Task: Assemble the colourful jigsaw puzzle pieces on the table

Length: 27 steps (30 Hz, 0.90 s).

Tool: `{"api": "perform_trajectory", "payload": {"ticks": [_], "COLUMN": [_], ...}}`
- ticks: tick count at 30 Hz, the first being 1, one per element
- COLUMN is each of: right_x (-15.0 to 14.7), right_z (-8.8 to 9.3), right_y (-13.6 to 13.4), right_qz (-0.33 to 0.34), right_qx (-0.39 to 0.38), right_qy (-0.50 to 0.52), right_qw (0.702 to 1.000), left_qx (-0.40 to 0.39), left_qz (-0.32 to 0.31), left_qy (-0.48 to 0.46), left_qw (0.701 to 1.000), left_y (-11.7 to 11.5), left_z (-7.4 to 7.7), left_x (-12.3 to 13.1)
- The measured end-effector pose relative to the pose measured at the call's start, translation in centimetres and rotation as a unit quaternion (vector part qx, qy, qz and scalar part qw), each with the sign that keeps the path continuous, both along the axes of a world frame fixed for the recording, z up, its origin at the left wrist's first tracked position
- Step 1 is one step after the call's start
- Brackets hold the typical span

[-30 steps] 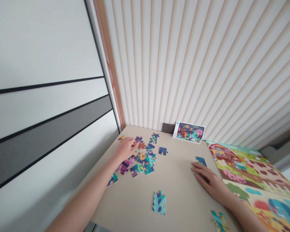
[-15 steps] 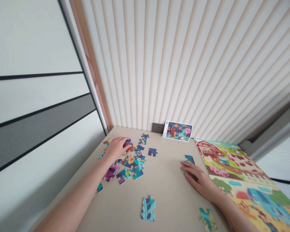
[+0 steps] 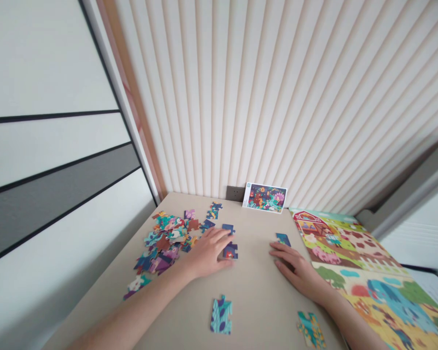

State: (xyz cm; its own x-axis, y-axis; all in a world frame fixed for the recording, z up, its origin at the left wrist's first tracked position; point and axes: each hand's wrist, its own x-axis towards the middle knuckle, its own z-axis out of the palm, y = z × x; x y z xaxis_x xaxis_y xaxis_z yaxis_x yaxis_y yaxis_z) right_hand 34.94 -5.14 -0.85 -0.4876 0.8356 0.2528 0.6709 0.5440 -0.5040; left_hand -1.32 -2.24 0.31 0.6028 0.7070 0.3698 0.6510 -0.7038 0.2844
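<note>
Nearest on the beige table (image 3: 259, 291) lie a teal leaf-patterned cardboard jigsaw piece (image 3: 221, 315) and a teal-and-yellow jigsaw piece (image 3: 310, 329). The left hand (image 3: 208, 253) lies palm-down, its fingertips (image 3: 226, 257) against a dark blue jigsaw piece (image 3: 231, 251); whether it grips, I cannot tell. The open right hand (image 3: 295, 273) rests flat, holding nothing visible, just below a small blue jigsaw piece (image 3: 283, 239). A multicoloured heap of jigsaw pieces (image 3: 160, 243) sits leftward. Beyond, a printed flower picture card (image 3: 264, 197) stands against the pleated cream wall (image 3: 219, 97), and a colourful farm-scene puzzle mat (image 3: 350, 257) lies rightward.

Beige tabletop (image 3: 263, 301), scattered jigsaw puzzle pieces (image 3: 160, 238), a puzzle picture card (image 3: 264, 197), a farm-scene puzzle board (image 3: 354, 262)
</note>
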Motion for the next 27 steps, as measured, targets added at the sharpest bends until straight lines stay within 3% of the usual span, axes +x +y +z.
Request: {"api": "perform_trajectory", "payload": {"ticks": [6,11,16,21,27], "right_x": [0.0,-0.7,-5.6,-11.7,-13.5], "right_z": [0.0,1.0,2.7,2.3,1.1], "right_y": [-0.2,-0.5,0.2,1.6,2.4], "right_qz": [-0.008,-0.022,0.007,0.042,0.024], "right_qx": [0.021,0.102,0.074,0.041,0.066], "right_qy": [0.000,-0.014,-0.062,-0.050,-0.036], "right_qw": [1.000,0.994,0.995,0.997,0.997], "left_qx": [0.012,-0.004,-0.007,-0.013,-0.019], "left_qz": [0.064,0.048,0.029,0.024,0.021], "left_qy": [0.004,0.012,0.023,0.034,0.025], "left_qw": [0.998,0.999,0.999,0.999,0.999], "left_y": [1.6,2.1,2.1,2.1,2.0], "left_z": [-0.5,-1.2,-1.5,-1.3,-1.1], "left_x": [-1.8,-2.0,-2.0,-2.2,-2.2]}}
